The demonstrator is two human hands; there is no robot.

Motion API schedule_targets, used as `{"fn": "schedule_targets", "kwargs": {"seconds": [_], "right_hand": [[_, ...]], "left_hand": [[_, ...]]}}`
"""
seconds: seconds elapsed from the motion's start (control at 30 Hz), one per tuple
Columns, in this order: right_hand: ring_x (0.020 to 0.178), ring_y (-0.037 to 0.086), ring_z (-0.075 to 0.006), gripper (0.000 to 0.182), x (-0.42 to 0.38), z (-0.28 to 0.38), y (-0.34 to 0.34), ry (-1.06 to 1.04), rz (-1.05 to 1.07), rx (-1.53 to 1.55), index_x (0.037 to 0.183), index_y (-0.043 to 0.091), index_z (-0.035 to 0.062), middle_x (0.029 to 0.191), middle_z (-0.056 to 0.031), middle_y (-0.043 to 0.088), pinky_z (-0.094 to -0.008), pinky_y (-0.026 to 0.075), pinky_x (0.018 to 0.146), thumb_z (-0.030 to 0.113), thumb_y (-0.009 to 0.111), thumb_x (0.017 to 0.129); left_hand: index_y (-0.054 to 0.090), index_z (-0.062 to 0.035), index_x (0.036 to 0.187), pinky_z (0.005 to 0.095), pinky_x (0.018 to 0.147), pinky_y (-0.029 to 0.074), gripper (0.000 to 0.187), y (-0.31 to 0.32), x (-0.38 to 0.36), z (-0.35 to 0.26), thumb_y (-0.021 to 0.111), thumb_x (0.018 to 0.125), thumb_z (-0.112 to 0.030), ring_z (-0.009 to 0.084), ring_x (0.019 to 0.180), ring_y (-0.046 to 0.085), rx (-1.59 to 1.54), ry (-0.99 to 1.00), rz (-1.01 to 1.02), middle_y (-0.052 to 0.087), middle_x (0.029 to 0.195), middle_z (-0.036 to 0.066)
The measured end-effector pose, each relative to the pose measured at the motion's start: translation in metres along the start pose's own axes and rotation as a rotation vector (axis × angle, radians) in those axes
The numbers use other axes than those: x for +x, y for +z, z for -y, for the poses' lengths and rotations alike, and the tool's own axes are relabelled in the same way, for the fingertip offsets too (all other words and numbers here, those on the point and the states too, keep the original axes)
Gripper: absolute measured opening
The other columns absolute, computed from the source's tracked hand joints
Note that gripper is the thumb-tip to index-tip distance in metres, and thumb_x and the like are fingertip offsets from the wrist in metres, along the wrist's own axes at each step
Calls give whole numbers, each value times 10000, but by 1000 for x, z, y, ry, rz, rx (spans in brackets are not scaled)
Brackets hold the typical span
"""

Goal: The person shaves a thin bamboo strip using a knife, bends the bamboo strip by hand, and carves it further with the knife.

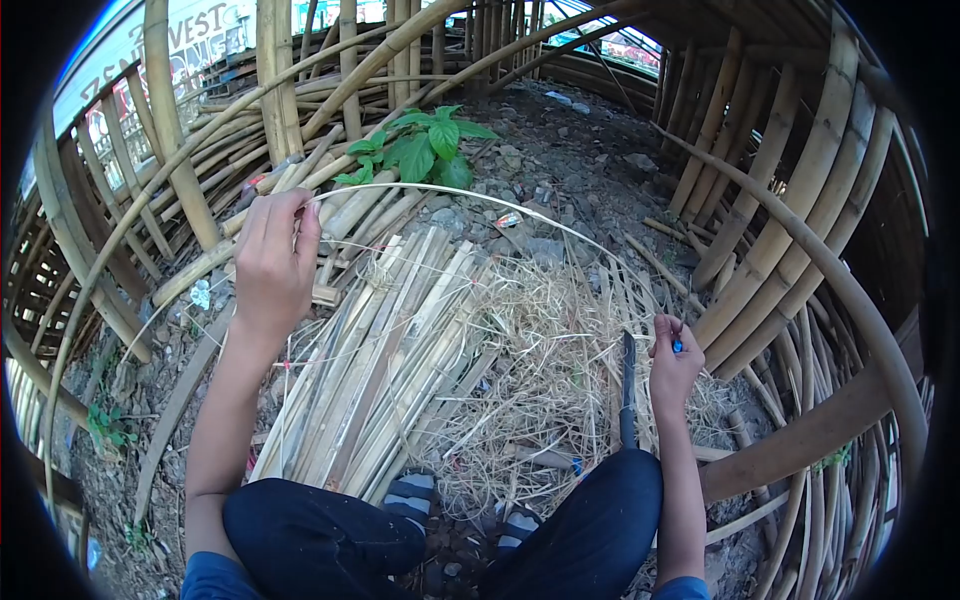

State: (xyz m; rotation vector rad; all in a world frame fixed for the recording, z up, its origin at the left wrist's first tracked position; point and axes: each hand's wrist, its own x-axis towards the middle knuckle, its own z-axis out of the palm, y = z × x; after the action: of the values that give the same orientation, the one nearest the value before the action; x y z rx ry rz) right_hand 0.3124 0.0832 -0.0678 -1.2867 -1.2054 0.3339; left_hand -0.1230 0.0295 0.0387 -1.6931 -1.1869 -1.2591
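Note:
My left hand (275, 258) is raised, thumb and fingers pinching a thin pale bamboo strip (430, 187). The strip bows in an arc across the view and runs down toward my right hand (677, 368). That hand is closed, with a small blue object (677, 345) showing between its fingers; I cannot tell what it is. A dark long-bladed knife (628, 385) stands upright beside my right knee, just left of the right hand. Below my hands lie a bundle of split bamboo slats (385, 350) and a heap of curly bamboo shavings (540, 350).
Bamboo poles (815, 215) rise on the right, and a bamboo fence (170, 130) stands on the left. A long curved pole (810, 240) arches close on the right side. A leafy green plant (425, 145) grows ahead amid stony ground (560, 150).

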Motion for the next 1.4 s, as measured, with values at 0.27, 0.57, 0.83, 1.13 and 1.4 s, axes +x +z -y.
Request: {"fn": "schedule_targets", "kwargs": {"seconds": [0.27,0.57,0.83,1.13,1.4], "right_hand": [[583,418,-71,406,-9,16,5,21,-68,-244,936,704,-54,589,-1,527,-272,365,534,350,666,912],[543,426,-68,358,-7,-1,5,15,164,-280,964,686,-58,547,0,472,-279,377,525,296,647,925],[531,422,-62,452,-11,0,6,-17,447,-236,1181,598,-90,561,-9,498,-270,336,474,199,706,851],[522,436,-44,699,-12,10,9,128,422,27,1476,237,9,672,13,505,-220,340,459,87,624,899],[512,448,-53,737,-12,9,11,144,453,0,1491,197,45,645,19,498,-226,351,447,71,621,890]], "left_hand": [[578,30,976,398,677,465,99,13,20,-13,592,884,-4,333,752,579,-15,41,9,595,866,171],[580,26,998,391,656,475,104,13,41,-8,581,903,-19,327,755,596,37,119,-46,606,885,175],[579,19,999,403,667,470,107,14,46,-2,585,901,-25,344,764,591,44,113,-46,606,885,178],[573,29,961,437,730,462,99,25,44,4,588,886,-33,358,815,580,52,102,-29,601,881,179],[571,18,942,434,713,459,84,30,43,5,588,882,-37,350,796,578,41,123,-57,600,865,172]]}}
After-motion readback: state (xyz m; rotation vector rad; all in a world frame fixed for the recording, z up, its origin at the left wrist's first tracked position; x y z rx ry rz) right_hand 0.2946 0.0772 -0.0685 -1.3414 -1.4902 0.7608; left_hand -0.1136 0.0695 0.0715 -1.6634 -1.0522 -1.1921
